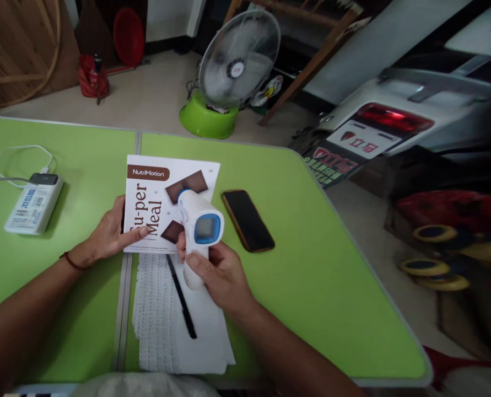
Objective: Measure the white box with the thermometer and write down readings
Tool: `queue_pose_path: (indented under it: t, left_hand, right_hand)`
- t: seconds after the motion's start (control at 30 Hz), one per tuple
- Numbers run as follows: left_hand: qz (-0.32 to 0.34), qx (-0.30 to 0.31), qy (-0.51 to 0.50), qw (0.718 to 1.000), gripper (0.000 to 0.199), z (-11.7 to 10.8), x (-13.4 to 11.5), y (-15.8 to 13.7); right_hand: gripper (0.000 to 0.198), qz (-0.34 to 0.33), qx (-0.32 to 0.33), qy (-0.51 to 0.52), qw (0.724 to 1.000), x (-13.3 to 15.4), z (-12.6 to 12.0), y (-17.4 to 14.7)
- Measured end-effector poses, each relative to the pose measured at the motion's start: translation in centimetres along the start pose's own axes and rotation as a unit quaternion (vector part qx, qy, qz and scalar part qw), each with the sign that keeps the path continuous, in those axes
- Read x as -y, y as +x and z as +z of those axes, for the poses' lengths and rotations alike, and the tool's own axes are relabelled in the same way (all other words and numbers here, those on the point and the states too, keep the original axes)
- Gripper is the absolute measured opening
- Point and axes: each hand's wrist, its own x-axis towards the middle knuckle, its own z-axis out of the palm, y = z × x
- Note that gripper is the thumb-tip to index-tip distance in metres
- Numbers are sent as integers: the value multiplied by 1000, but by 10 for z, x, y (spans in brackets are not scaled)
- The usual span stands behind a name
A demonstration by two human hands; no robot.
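Observation:
My left hand grips the left edge of a white box with a brown "NutriMotion" label, its thumb lying across the front. In my right hand is a white infrared thermometer with a blue-rimmed screen. My fingers wrap round its handle, and its head overlaps the right part of the box. Below them, a stack of printed paper sheets lies on the green table, with a black pen across it. A dark smartphone in a brown case rests to the right of the thermometer.
A white power bank with a cable lies at the left of the green folding table. Beyond the table stand a fan over a green basin, a red bag and a white scooter.

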Motion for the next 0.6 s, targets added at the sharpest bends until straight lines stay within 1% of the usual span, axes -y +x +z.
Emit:
queue_pose_path:
  t: [0.1,0.2,0.4,0.6]
  left_hand:
    - [1,6,0,1000,73,0,0,0]
    - [17,6,3,1000,71,0,0,0]
    - [7,18,2,1000,74,-1,-1,0]
    - [14,17,-2,1000,76,-1,0,1]
  right_hand:
    - [32,11,-18,29,999,-5,1,1]
    - [35,18,-28,47,998,-8,3,-1]
    - [34,5,-48,39,998,-10,6,-5]
    - [39,20,-39,55,998,-15,6,-5]
